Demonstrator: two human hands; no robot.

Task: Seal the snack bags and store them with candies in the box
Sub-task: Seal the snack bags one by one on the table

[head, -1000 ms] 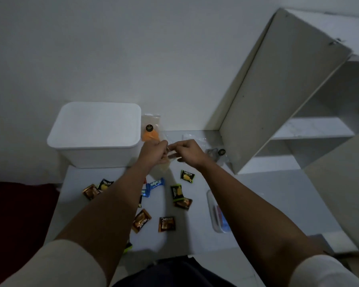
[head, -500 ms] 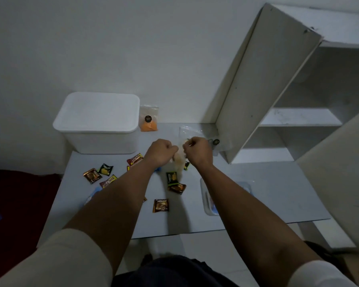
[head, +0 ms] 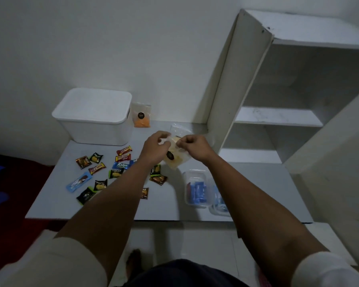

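**Both hands pinching top of clear snack bag above table**

Head view:
- Left hand [head: 155,149] and right hand [head: 193,147] are raised side by side over the table [head: 170,208]. Fingers of both are curled and pinch the top edge of a clear snack bag [head: 175,157].
- The bag hangs down from the fingers, between the two hands. Pale yellow contents, round dark sticker on the front, just below the left fingers.
- Beyond the right fingers: a second clear bag [head: 179,129] lies flat on the table, contents can't tell.
- Beyond the left fingers: an orange snack bag [head: 141,118] stands upright against the wall, touching the right side of the white box [head: 95,119]. The box lid is on.
- Candies [head: 100,170] are scattered on the table left of and below the left fingers, partly hidden by the left forearm. Wrappers are black/yellow, red, blue, brown.
- Below the right fingers, nearer the body: a clear plastic tub [head: 196,190] with blue items inside, partly behind the right forearm.
- Right of the right fingers: a white shelf unit [head: 278,119], door open.
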